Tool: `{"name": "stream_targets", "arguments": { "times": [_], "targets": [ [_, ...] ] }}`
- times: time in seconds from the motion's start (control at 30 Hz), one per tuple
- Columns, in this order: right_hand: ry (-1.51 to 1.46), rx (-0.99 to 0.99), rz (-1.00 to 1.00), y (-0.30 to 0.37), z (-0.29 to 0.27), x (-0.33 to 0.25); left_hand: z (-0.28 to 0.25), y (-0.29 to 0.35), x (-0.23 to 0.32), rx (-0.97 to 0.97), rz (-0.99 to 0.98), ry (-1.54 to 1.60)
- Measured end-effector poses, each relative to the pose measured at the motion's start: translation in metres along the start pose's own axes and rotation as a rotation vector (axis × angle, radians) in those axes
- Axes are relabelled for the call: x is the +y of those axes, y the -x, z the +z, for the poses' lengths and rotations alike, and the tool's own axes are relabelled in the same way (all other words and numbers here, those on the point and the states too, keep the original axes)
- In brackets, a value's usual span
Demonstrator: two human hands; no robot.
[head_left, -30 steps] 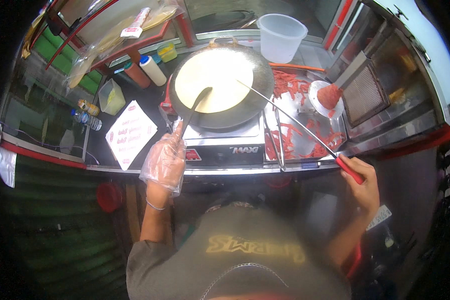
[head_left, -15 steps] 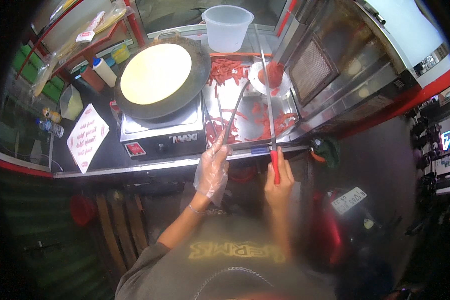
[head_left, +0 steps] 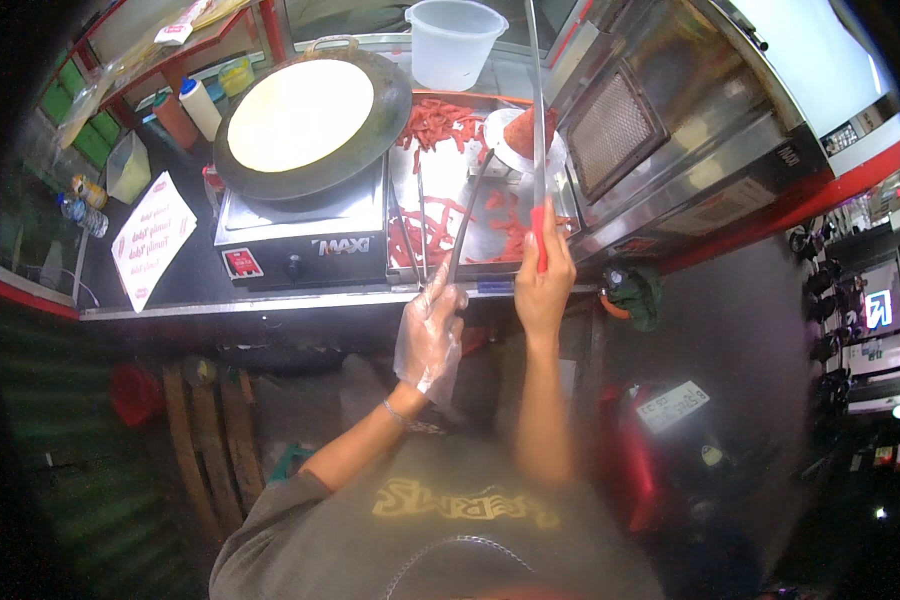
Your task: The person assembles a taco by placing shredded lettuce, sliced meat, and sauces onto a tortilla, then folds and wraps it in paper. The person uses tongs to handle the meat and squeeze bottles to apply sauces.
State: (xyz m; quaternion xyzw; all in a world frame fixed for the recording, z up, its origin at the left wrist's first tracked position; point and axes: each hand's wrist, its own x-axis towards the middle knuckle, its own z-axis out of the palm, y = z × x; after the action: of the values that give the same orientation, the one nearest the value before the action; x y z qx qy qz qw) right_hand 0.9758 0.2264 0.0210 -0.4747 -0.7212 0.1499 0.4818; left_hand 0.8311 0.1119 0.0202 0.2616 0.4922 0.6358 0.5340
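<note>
In a clear plastic glove, my left hand (head_left: 433,325) is closed around metal tongs (head_left: 470,208), whose arms are spread over a metal tray (head_left: 460,180). Red-brown meat strips (head_left: 440,122) lie in this tray. My right hand (head_left: 546,285), bare, grips the red handle of a long knife (head_left: 539,130). Its blade points away from me, passing in front of a cone of reddish meat (head_left: 521,130) at a white round disc (head_left: 498,128); I cannot tell whether blade and meat touch.
Left of the tray, a pale flat round of dough (head_left: 305,115) lies on a dark pan (head_left: 395,115) over a stove (head_left: 300,240). A translucent bucket (head_left: 456,45) stands behind the tray. Right is a mesh heater panel (head_left: 618,130). Squeeze bottles (head_left: 200,108) and printed paper (head_left: 152,242) are at left.
My right hand has moved forward with the knife, bringing its handle up over the tray. The left hand keeps hold of the tongs. The whole view has shifted slightly.
</note>
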Motion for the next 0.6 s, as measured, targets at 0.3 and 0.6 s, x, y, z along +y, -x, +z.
{"name": "stream_targets", "arguments": {
  "times": [0.3,0.6],
  "targets": [
    [-0.078,-0.024,0.07,0.052,-0.01,0.03,0.008,-0.009,-0.003,0.039,-0.01,0.15],
    [-0.057,-0.093,0.152,0.098,-0.024,0.04,0.006,-0.046,0.004,0.036,0.027,0.094]
  ]
}}
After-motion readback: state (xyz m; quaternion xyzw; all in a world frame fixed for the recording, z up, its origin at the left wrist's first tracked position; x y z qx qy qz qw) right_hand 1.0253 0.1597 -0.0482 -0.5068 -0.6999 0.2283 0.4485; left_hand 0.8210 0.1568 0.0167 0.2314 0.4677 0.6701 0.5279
